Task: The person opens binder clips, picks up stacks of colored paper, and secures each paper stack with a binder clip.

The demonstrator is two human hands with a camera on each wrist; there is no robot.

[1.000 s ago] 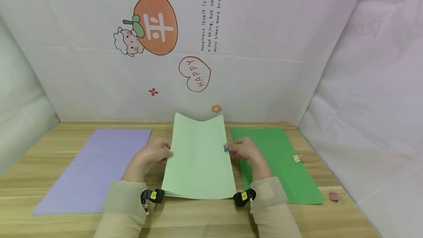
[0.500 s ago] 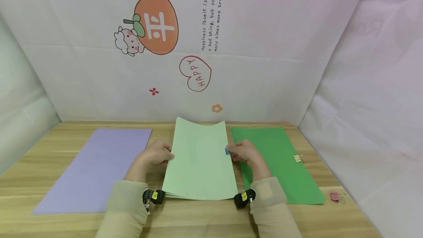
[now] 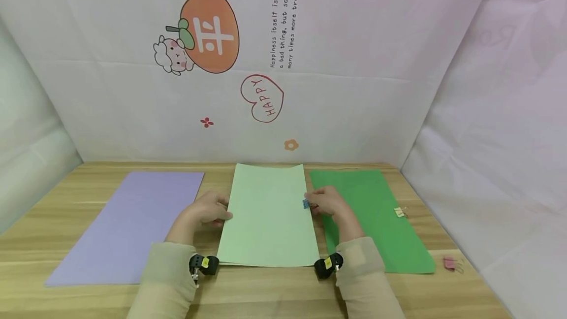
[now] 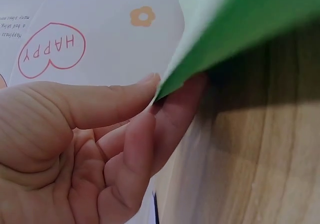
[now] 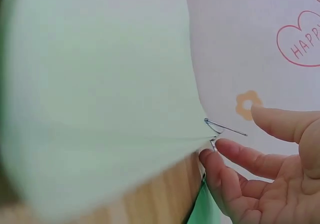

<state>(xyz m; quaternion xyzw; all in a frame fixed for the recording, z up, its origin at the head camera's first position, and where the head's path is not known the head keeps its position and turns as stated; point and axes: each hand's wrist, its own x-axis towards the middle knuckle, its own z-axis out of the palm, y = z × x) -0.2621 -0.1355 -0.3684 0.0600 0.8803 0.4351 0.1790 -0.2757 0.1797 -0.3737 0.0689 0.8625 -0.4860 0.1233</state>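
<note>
A stack of light green paper (image 3: 267, 215) lies between my hands in the head view, slightly bowed at its far edge. My left hand (image 3: 210, 208) pinches its left edge; the left wrist view shows the thumb on top and fingers (image 4: 182, 102) below the paper's green underside. A blue binder clip (image 3: 306, 204) sits on the right edge, its wire handles (image 5: 227, 127) sticking out in the right wrist view. My right hand (image 3: 330, 202) is beside the clip, with fingertips (image 5: 220, 146) at the lower handle and the thumb spread apart from the upper one.
A purple sheet (image 3: 128, 225) lies on the wooden table (image 3: 261, 294) at left. At right is a green sheet (image 3: 372, 230) bearing a yellow binder clip (image 3: 400, 212). A pink binder clip (image 3: 451, 263) rests near the table's right edge. White printed cloth (image 3: 336, 102) hangs behind.
The far edge of the light green paper has come down and flattened. More of the blue binder clip shows as my right fingers ease off it. The left hand has sunk slightly with the paper.
</note>
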